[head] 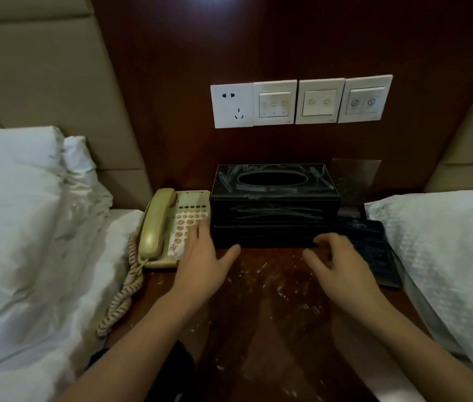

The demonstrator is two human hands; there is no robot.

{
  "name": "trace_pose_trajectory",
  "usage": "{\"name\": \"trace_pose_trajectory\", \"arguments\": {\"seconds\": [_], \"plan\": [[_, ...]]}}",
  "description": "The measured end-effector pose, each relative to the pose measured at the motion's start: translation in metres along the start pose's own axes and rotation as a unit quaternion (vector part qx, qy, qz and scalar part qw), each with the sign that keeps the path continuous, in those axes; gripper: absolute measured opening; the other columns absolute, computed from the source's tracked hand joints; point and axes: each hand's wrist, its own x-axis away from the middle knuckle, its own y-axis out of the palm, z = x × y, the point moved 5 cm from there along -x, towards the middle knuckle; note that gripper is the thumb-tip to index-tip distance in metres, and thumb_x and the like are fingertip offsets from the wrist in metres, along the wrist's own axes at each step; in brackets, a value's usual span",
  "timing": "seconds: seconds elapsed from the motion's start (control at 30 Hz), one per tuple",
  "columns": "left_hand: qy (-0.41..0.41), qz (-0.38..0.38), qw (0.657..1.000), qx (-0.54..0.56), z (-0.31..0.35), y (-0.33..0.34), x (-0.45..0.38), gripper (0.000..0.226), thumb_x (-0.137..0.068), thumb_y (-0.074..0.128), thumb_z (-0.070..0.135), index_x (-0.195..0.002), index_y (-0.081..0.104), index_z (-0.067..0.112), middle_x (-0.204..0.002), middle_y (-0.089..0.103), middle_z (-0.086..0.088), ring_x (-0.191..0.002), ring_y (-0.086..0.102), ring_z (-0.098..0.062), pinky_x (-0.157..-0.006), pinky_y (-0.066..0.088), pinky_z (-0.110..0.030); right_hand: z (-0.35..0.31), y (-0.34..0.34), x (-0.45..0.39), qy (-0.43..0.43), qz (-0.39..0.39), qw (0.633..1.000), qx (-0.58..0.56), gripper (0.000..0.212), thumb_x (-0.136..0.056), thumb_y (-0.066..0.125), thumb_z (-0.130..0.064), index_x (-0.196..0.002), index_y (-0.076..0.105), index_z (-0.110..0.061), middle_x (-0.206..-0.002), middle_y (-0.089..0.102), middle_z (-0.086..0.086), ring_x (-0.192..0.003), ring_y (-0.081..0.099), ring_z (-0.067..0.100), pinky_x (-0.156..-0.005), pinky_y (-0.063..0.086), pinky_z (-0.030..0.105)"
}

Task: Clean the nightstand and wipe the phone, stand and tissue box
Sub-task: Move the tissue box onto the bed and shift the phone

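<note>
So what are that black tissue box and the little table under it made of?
The tissue box looks like glossy black acrylic or lacquer, judging by its streaky reflections. The nightstand seems to be varnished dark wood: reddish grain with a shine and pale smears.

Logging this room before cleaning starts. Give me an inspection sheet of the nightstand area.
Surface: wooden nightstand, top marked with whitish smears and specks.
Job's things: beige phone at left, handset on its cradle; black tissue box at the back, no tissue showing in its slot; clear stand behind the box at right.
Clutter: dark tray at right.
Hands: left hand open, fingers over the phone keypad; right hand loosely curled by the box's front corner, holding nothing.
Cables: coiled phone cord hanging off the left edge.
Surroundings: pillows on both sides; socket and switch panels above.
</note>
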Motion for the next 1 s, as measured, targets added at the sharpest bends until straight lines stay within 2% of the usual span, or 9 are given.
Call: {"name": "trace_pose_trajectory", "arguments": {"seconds": [0.17,0.27,0.37,0.47,0.57,0.67,0.77,0.87,1.0], "plan": [[-0.026,-0.003,0.991,0.133,0.005,0.000,-0.047,0.091,-0.080,0.069,0.071,-0.152,0.034,0.027,-0.148,0.047,0.006,-0.139,0.045,-0.017,-0.116,0.041,-0.042,0.020,-0.013,-0.052,0.140,0.059,0.956,-0.252,0.071,-0.090,0.059,-0.058,-0.144,0.036,-0.018,-0.144,0.042,0.006,-0.120,0.053,0.023,-0.099,0.048,0.040],[-0.063,-0.025,0.973,0.220,0.007,0.000,-0.062,0.069,-0.084,0.076,0.056,-0.138,0.041,0.029,-0.128,0.058,0.012,-0.126,0.057,-0.017,-0.110,0.049,-0.042,0.020,-0.016,-0.079,0.190,0.047,0.927,-0.321,0.089,-0.087,0.053,-0.070,-0.153,0.027,-0.016,-0.151,0.039,0.005,-0.133,0.045,0.026,-0.111,0.040,0.048],[-0.088,-0.037,0.959,0.268,0.008,0.002,-0.063,0.062,-0.085,0.077,0.050,-0.132,0.040,0.033,-0.118,0.059,0.015,-0.119,0.061,-0.017,-0.105,0.052,-0.040,0.017,-0.015,-0.093,0.222,0.006,0.921,-0.319,0.086,-0.088,0.044,-0.074,-0.147,0.040,-0.012,-0.139,0.049,0.003,-0.120,0.050,0.024,-0.109,0.042,0.049],[-0.111,-0.019,0.949,0.293,0.003,-0.001,-0.066,0.060,-0.094,0.064,0.056,-0.143,0.041,0.029,-0.126,0.059,0.009,-0.114,0.061,-0.015,-0.093,0.051,-0.030,0.017,-0.009,-0.096,0.244,-0.028,0.908,-0.340,0.078,-0.093,0.043,-0.067,-0.152,0.035,-0.015,-0.151,0.041,0.007,-0.130,0.046,0.029,-0.106,0.045,0.046],[-0.139,-0.012,0.951,0.277,-0.002,-0.004,-0.072,0.071,-0.098,0.048,0.066,-0.154,0.034,0.025,-0.146,0.052,-0.002,-0.131,0.054,-0.025,-0.109,0.045,-0.043,0.020,-0.005,-0.097,0.239,-0.026,0.914,-0.328,0.082,-0.093,0.041,-0.069,-0.155,0.029,-0.017,-0.157,0.034,0.007,-0.137,0.042,0.030,-0.109,0.042,0.049],[-0.135,0.001,0.955,0.264,-0.005,0.001,-0.071,0.067,-0.099,0.044,0.067,-0.150,0.035,0.024,-0.138,0.058,-0.004,-0.125,0.057,-0.027,-0.104,0.047,-0.044,0.024,-0.005,-0.096,0.231,-0.015,0.928,-0.292,0.089,-0.088,0.039,-0.077,-0.154,0.031,-0.018,-0.156,0.037,0.006,-0.138,0.041,0.030,-0.112,0.037,0.053],[-0.138,0.011,0.962,0.236,-0.005,0.002,-0.063,0.070,-0.096,0.041,0.073,-0.148,0.035,0.027,-0.139,0.059,-0.006,-0.126,0.057,-0.031,-0.110,0.044,-0.053,0.027,-0.007,-0.096,0.233,-0.022,0.929,-0.285,0.085,-0.089,0.042,-0.074,-0.153,0.034,-0.018,-0.154,0.039,0.006,-0.135,0.044,0.029,-0.111,0.038,0.051],[-0.161,-0.001,0.957,0.241,-0.003,0.002,-0.062,0.076,-0.099,0.037,0.071,-0.156,0.031,0.021,-0.152,0.048,-0.004,-0.141,0.046,-0.029,-0.117,0.035,-0.046,0.023,-0.012,-0.095,0.233,-0.049,0.920,-0.310,0.074,-0.091,0.045,-0.068,-0.147,0.043,-0.019,-0.146,0.049,0.006,-0.124,0.050,0.025,-0.106,0.041,0.045],[-0.183,-0.037,0.947,0.260,-0.002,0.010,-0.067,0.086,-0.099,0.030,0.074,-0.162,0.024,0.017,-0.164,0.034,-0.005,-0.151,0.033,-0.029,-0.124,0.027,-0.051,0.023,-0.008,-0.091,0.232,-0.072,0.906,-0.348,0.077,-0.090,0.040,-0.073,-0.153,0.032,-0.029,-0.155,0.038,0.002,-0.142,0.037,0.026,-0.117,0.029,0.050]]}}
